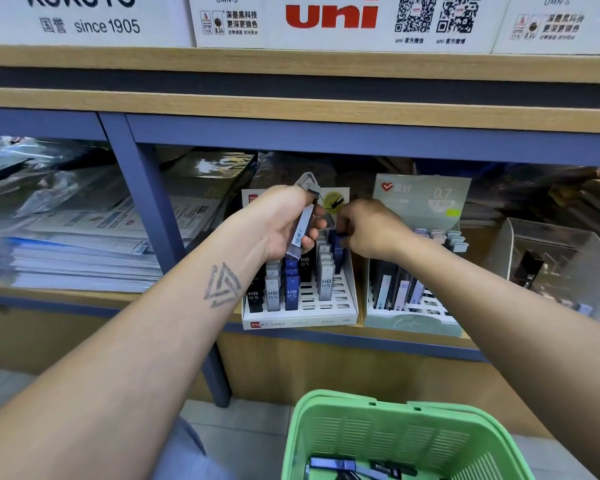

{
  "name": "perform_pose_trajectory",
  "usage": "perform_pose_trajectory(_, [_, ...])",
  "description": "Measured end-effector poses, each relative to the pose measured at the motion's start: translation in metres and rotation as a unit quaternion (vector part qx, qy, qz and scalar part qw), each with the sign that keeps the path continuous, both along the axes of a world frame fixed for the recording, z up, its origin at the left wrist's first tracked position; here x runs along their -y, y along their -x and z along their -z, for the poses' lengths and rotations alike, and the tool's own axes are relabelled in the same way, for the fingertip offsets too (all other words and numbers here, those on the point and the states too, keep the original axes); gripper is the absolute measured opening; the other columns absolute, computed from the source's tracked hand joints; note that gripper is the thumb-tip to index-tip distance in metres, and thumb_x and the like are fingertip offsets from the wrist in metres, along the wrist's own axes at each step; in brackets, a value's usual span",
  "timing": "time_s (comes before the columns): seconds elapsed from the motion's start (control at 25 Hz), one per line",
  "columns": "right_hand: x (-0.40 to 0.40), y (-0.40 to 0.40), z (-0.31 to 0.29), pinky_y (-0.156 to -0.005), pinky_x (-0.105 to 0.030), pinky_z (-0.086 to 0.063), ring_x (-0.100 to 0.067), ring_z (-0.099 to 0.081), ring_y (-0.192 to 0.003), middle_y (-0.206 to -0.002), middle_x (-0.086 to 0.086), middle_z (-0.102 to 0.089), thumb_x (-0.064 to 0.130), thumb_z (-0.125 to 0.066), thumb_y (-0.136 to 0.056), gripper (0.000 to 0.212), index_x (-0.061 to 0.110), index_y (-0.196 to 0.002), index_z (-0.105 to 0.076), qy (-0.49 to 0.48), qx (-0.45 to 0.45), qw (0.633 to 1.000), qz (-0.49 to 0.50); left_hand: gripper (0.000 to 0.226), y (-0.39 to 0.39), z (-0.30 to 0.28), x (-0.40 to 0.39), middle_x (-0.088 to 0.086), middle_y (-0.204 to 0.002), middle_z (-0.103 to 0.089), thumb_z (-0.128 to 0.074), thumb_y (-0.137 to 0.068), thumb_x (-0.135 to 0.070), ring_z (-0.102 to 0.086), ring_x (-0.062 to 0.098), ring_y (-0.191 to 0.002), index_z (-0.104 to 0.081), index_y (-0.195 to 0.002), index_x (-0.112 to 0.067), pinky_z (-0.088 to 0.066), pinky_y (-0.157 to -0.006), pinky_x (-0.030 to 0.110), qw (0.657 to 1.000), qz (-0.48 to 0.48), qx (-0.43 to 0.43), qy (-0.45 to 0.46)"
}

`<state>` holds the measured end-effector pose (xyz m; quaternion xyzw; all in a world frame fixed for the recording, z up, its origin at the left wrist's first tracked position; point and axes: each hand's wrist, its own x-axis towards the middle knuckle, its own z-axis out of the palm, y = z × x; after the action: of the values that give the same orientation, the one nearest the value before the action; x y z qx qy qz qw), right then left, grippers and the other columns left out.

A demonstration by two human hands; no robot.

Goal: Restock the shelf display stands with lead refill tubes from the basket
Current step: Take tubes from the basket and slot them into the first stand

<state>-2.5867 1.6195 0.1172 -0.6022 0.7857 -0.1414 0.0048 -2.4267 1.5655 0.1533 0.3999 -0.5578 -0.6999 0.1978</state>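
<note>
A: Shelf bay, wood-edged with blue steel frame; stock: white cardboard display stand [300,308] marked HB 0.5, pale green cardboard display stand [414,322] just right of it, clear plastic bin [555,268] far right, stacked paper packs [73,251] left.

B: Hands?

A: Left hand [284,225]: fingers curled round a bundle of grey plastic lead refill tubes [303,221], long axis near upright, top tilted right and away. Right hand [369,230]: fingertips pinch a dark blue lead refill tube [337,249], upright, at the far right column of the white stand.

B: Which hand is nearer the slots?

A: Right; it is directly over them. The bundle sits just left of it, above the stand's far rows. Judged: the next tube passes rightward, then straight down.

B: Reserve?

A: Green slatted plastic basket [378,431], near and below, holding further tubes.
</note>
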Motion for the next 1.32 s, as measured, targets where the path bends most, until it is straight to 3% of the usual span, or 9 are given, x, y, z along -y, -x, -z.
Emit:
perform_pose_trajectory(0.16, [0.001, 0.0, 0.001, -0.075, -0.034, -0.056, -0.023, -0.061, -0.086, -0.095, 0.0, -0.063, 0.016, -0.074, -0.085, 0.014, 0.024, -0.087, -0.063, -0.038, 0.006, 0.999, -0.005, 0.031, 0.0, 0.002, 0.001, 0.007, -0.07, -0.054, -0.038, -0.105, -0.024, -0.043, 0.014, -0.052, -0.059, -0.094, -0.004, -0.034, -0.035, 0.019, 1.0, 0.005, 0.002, 0.002])
perform_pose_trajectory(0.32, [0.006, 0.0, 0.0, -0.08, -0.039, -0.059, -0.029, -0.064, -0.092, -0.103, -0.005, -0.067, 0.02, -0.067, -0.092, 0.01, 0.023, -0.099, -0.073, -0.002, -0.026, 0.999, 0.024, 0.027, -0.002, -0.001, 0.001, 0.009, -0.072, -0.055, -0.039, -0.101, -0.017, -0.044, 0.016, -0.053, -0.06, -0.1, 0.0, -0.035, -0.038, 0.02, 1.0, 0.007, -0.004, -0.009])
perform_pose_trajectory(0.64, [0.009, -0.004, 0.003, -0.075, -0.038, -0.058, -0.03, -0.064, -0.089, -0.102, -0.008, -0.067, 0.015, -0.066, -0.089, 0.012, 0.02, -0.099, -0.071, -0.001, -0.065, 0.997, 0.041, 0.024, -0.005, 0.001, 0.001, 0.014, -0.073, -0.064, -0.034, -0.102, -0.01, -0.049, 0.016, -0.051, -0.055, -0.101, 0.0, -0.039, -0.039, 0.019, 1.0, 0.023, 0.006, -0.012])
perform_pose_trajectory(0.72, [0.004, -0.004, -0.005, -0.079, -0.035, -0.057, -0.025, -0.066, -0.089, -0.1, -0.005, -0.072, 0.011, -0.064, -0.089, 0.015, 0.02, -0.094, -0.074, 0.057, 0.041, 0.997, 0.042, 0.023, -0.006, 0.002, -0.002, 0.013, -0.076, -0.065, -0.034, -0.104, -0.009, -0.05, 0.015, -0.052, -0.055, -0.102, 0.0, -0.04, -0.041, 0.019, 0.999, 0.032, 0.013, -0.007])
perform_pose_trajectory(0.76, [-0.001, -0.005, -0.012, -0.079, -0.033, -0.057, -0.023, -0.067, -0.088, -0.099, -0.005, -0.074, 0.007, -0.063, -0.089, 0.017, 0.02, -0.095, -0.074, 0.099, 0.157, 0.982, 0.045, 0.023, -0.006, 0.002, -0.004, 0.013, -0.078, -0.066, -0.035, -0.104, -0.009, -0.051, 0.015, -0.053, -0.056, -0.103, 0.0, -0.041, -0.042, 0.019, 0.999, 0.037, 0.016, -0.002])
perform_pose_trajectory(0.84, [-0.016, -0.01, -0.024, -0.069, -0.03, -0.055, -0.021, -0.069, -0.079, -0.093, -0.01, -0.075, 0.001, -0.063, -0.091, 0.019, 0.014, -0.101, -0.072, 0.148, 0.435, 0.888, 0.031, 0.023, -0.007, 0.003, -0.006, 0.012, -0.081, -0.066, -0.04, -0.104, -0.008, -0.053, 0.015, -0.056, -0.061, -0.1, 0.0, -0.044, -0.045, 0.021, 0.998, 0.049, 0.022, 0.013])
perform_pose_trajectory(0.88, [-0.023, -0.012, -0.027, -0.064, -0.027, -0.053, -0.019, -0.069, -0.073, -0.088, -0.013, -0.074, 0.0, -0.064, -0.092, 0.017, 0.009, -0.105, -0.072, 0.146, 0.515, 0.844, 0.016, 0.023, -0.007, 0.004, -0.007, 0.012, -0.082, -0.067, -0.042, -0.103, -0.008, -0.055, 0.015, -0.057, -0.062, -0.098, 0.0, -0.046, -0.047, 0.022, 0.998, 0.054, 0.024, 0.019])
perform_pose_trajectory(1.04, [-0.041, -0.007, -0.028, -0.061, -0.024, -0.053, -0.016, -0.067, -0.065, -0.092, -0.024, -0.074, 0.001, -0.07, -0.09, 0.018, 0.0, -0.108, -0.07, 0.152, 0.522, 0.839, 0.017, 0.018, -0.006, 0.002, -0.017, 0.017, -0.083, -0.07, -0.048, -0.102, -0.006, -0.064, 0.021, -0.068, -0.062, -0.106, 0.004, -0.057, -0.063, 0.029, 0.995, 0.092, 0.016, 0.019])
perform_pose_trajectory(1.32, [-0.076, 0.021, -0.04, -0.062, -0.021, -0.057, -0.018, -0.07, -0.068, -0.087, -0.017, -0.075, -0.004, -0.069, -0.089, 0.013, 0.001, -0.101, -0.071, 0.2, 0.561, 0.803, 0.019, 0.019, -0.007, -0.001, -0.03, 0.025, -0.1, -0.074, -0.061, -0.097, -0.007, -0.074, 0.036, -0.091, -0.065, -0.113, 0.003, -0.062, -0.081, 0.045, 0.978, 0.187, 0.035, 0.085])
